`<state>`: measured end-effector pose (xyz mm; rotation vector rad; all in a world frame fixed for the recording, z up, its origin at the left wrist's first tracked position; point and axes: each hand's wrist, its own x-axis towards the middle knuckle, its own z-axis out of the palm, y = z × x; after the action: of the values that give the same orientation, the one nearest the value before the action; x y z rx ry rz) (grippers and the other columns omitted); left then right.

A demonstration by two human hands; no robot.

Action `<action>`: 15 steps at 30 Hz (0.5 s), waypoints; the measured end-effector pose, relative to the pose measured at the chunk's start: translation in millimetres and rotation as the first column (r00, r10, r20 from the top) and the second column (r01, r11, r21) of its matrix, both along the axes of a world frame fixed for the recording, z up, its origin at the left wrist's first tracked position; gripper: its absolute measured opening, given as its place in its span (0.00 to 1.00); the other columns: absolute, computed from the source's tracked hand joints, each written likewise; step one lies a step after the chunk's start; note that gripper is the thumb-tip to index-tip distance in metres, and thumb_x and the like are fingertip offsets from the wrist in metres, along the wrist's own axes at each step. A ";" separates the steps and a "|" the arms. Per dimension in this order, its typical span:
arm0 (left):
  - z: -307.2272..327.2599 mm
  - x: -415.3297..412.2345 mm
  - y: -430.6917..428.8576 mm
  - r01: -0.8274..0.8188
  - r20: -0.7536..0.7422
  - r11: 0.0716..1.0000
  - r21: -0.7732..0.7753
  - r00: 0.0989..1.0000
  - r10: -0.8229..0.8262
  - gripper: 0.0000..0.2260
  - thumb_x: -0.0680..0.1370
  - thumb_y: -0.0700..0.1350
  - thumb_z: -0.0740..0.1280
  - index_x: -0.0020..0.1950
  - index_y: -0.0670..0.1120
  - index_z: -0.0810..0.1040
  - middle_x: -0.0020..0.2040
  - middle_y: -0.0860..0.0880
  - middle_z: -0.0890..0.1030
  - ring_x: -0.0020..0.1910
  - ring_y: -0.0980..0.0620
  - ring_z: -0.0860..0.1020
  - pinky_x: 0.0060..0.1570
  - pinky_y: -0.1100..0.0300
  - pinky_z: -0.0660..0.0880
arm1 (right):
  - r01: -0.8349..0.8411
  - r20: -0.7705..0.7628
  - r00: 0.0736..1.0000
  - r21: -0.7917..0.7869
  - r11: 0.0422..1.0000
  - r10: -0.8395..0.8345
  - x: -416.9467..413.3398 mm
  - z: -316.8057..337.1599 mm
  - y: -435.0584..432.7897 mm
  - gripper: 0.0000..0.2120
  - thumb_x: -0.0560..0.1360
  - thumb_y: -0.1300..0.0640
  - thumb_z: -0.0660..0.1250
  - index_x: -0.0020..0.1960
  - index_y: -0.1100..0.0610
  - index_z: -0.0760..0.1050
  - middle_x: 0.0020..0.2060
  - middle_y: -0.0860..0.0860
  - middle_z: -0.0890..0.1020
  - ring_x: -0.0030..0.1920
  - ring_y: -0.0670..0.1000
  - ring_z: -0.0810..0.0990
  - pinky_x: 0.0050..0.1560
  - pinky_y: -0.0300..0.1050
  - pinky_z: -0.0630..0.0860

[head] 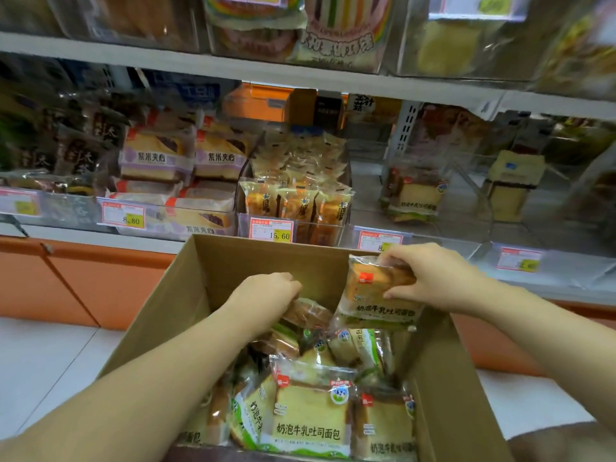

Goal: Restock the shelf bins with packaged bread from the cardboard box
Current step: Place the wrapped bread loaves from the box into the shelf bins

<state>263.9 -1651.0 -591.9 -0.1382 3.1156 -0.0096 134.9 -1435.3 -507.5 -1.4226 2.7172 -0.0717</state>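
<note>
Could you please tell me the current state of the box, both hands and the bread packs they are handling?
cardboard box: open, holding many bread packs.
right hand: grips the lifted pack.
lifted pack: held above the box's contents.
left hand: grips the lower pack.
lower pack: tilted, low in the box.

Bread packs (310,415) in box (446,378), w/ shelf bins (290,225) behind.

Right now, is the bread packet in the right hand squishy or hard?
Probably squishy: the toast packet is sliced bread in thin film, and the right hand pinching it could dent it. Likely light: one hand holds it up. Its glossy wrapper may slip.
</note>
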 end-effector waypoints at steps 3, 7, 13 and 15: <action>13.2 -3.6 4.8 -0.008 -0.036 1.000 0.008 0.999 0.009 0.10 0.77 0.39 0.64 0.57 0.48 0.73 0.54 0.49 0.75 0.52 0.48 0.77 0.48 0.57 0.74 | 0.048 -0.006 0.999 -0.151 0.987 -0.049 -2.6 20.2 12.7 0.17 0.69 0.44 0.73 0.54 0.46 0.73 0.48 0.42 0.79 0.50 0.47 0.77 0.48 0.47 0.75; 44.5 -4.9 17.0 -0.034 -0.195 0.998 0.049 0.980 0.043 0.04 0.82 0.44 0.58 0.56 0.48 0.69 0.54 0.51 0.73 0.49 0.48 0.77 0.45 0.56 0.73 | 0.058 -0.052 0.995 -0.335 0.941 -0.080 -8.2 40.8 30.0 0.17 0.68 0.51 0.75 0.55 0.45 0.76 0.49 0.41 0.81 0.50 0.46 0.78 0.48 0.45 0.76; 124.6 -15.2 42.5 -0.008 -0.445 0.939 0.344 0.879 0.170 0.06 0.83 0.47 0.55 0.52 0.49 0.71 0.44 0.53 0.76 0.44 0.52 0.77 0.44 0.56 0.74 | 0.099 -0.144 0.966 -0.564 0.820 -0.216 -28.5 63.1 51.0 0.19 0.69 0.58 0.74 0.59 0.50 0.77 0.49 0.47 0.81 0.51 0.51 0.78 0.51 0.47 0.73; 147.8 -23.6 50.6 0.048 -0.525 0.910 0.411 0.828 0.194 0.06 0.83 0.46 0.56 0.50 0.48 0.71 0.40 0.53 0.77 0.39 0.55 0.77 0.38 0.61 0.73 | 0.126 -0.147 0.955 -0.585 0.801 -0.258 -38.7 67.2 53.7 0.19 0.69 0.57 0.74 0.59 0.50 0.77 0.50 0.49 0.82 0.52 0.53 0.78 0.52 0.48 0.72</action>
<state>240.4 -1600.4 -444.2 -0.3028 3.5795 0.8359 96.2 -1381.5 -440.3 -1.3071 3.1866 -0.8663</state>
